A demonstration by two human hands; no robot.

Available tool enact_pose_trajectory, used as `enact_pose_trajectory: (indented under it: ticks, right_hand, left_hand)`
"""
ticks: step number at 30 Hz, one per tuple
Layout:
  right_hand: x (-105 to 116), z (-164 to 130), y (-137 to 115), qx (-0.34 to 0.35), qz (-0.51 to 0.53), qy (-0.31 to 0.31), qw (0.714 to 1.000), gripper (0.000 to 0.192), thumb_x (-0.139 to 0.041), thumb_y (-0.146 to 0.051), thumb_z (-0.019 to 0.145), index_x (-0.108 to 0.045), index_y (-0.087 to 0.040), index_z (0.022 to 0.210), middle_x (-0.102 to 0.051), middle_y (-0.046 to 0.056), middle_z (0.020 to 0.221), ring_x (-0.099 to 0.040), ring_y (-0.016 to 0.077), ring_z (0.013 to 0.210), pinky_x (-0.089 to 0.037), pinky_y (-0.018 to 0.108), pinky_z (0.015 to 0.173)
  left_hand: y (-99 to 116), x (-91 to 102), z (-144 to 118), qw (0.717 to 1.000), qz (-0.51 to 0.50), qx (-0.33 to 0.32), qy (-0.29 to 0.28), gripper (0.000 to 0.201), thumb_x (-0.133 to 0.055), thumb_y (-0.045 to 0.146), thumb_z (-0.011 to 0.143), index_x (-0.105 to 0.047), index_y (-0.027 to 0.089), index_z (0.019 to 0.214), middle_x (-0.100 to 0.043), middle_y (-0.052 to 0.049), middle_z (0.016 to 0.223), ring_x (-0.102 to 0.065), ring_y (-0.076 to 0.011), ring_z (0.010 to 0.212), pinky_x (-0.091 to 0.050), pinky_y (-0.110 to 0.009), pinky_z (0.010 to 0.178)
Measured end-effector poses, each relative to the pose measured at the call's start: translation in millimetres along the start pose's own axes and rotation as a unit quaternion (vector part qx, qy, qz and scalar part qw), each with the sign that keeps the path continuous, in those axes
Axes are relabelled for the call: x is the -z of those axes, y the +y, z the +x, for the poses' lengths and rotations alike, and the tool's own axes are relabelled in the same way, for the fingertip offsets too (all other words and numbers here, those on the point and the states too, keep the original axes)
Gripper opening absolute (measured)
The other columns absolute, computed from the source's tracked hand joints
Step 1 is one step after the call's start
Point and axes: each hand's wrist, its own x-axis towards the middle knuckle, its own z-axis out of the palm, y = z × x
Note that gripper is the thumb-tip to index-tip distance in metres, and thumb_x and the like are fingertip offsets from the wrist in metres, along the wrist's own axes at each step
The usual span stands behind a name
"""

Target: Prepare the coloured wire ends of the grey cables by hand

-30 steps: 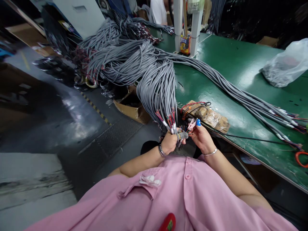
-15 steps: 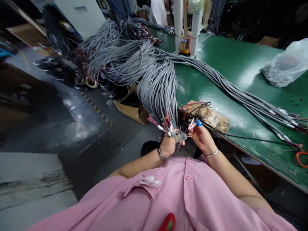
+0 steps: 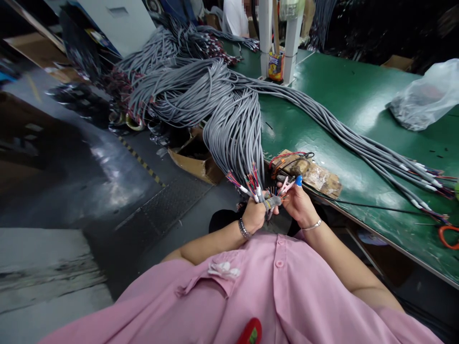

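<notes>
My left hand [image 3: 253, 216] is closed around the ends of several grey cables [image 3: 234, 134], near the table's front edge. White sleeves [image 3: 258, 192] and fanned-out coloured wires [image 3: 255, 177] stick up from that grip. A grey knit cover [image 3: 273, 202] sits over the left thumb. Just to the right, my right hand [image 3: 300, 208] pinches a small pink clip [image 3: 286, 185] whose tip is close to thin wires by the left thumb. The right thumb wears a blue finger cot [image 3: 298, 181]. Whether the clip grips a wire is too small to tell.
The cables drape from a large heap [image 3: 190, 91] on the green table [image 3: 337, 95]. A long bundle [image 3: 344, 129] runs to the right. A wooden block [image 3: 322, 181], orange-handled scissors [image 3: 448, 237] and a plastic bag [image 3: 425, 98] lie on the table. Below stands a cardboard box [image 3: 195, 165].
My left hand and the cable ends have shifted slightly right. My right hand has turned a little, with the clip still in its fingers and its tip close to the left thumb.
</notes>
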Motion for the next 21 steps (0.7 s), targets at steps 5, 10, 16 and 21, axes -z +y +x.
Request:
enact_pose_trajectory:
  ticks: [5, 10, 16, 21]
  right_hand:
    - [-3, 3, 1, 0.008, 0.021, 0.021, 1.0, 0.036, -0.071, -0.055, 0.073, -0.066, -0.021, 0.084, -0.07, 0.001, 0.077, -0.056, 0.0132, 0.054, -0.049, 0.029, 0.053]
    - [-1, 2, 4, 0.022, 0.012, 0.012, 1.0, 0.038, -0.068, -0.06, 0.074, -0.065, -0.023, 0.08, -0.069, 0.0, 0.078, -0.058, 0.013, 0.057, -0.049, 0.029, 0.055]
    - [2, -7, -1, -0.014, 0.019, -0.018, 1.0, 0.046, -0.06, -0.066, 0.076, -0.067, -0.022, 0.083, -0.071, 0.003, 0.086, -0.059, 0.0134, 0.063, -0.05, 0.028, 0.058]
    - [4, -11, -3, 0.008, -0.006, -0.017, 1.0, 0.027, -0.068, -0.049, 0.079, -0.068, -0.022, 0.085, -0.071, 0.001, 0.088, -0.06, 0.011, 0.068, -0.05, 0.023, 0.06]
  left_hand:
    - [1, -1.6, 0, 1.0, 0.01, 0.01, 0.008, 0.035, -0.073, 0.044, 0.067, -0.059, 0.014, 0.054, -0.058, -0.002, 0.047, -0.045, -0.0077, 0.038, -0.029, -0.022, 0.041]
    - [2, -2.2, -1, 1.0, 0.006, 0.009, 0.009, 0.035, -0.073, 0.043, 0.066, -0.058, 0.015, 0.053, -0.055, -0.001, 0.045, -0.045, -0.0079, 0.039, -0.03, -0.022, 0.041]
    - [-3, 4.9, -5, 1.0, 0.002, -0.006, 0.023, 0.033, -0.069, 0.044, 0.07, -0.061, 0.015, 0.057, -0.06, -0.003, 0.051, -0.052, -0.0102, 0.046, -0.038, -0.023, 0.046]
    - [-6, 7.3, -6, 0.999, -0.025, -0.024, 0.027, 0.028, -0.067, 0.041, 0.072, -0.065, 0.015, 0.065, -0.062, -0.003, 0.052, -0.056, -0.0122, 0.048, -0.039, -0.023, 0.046]
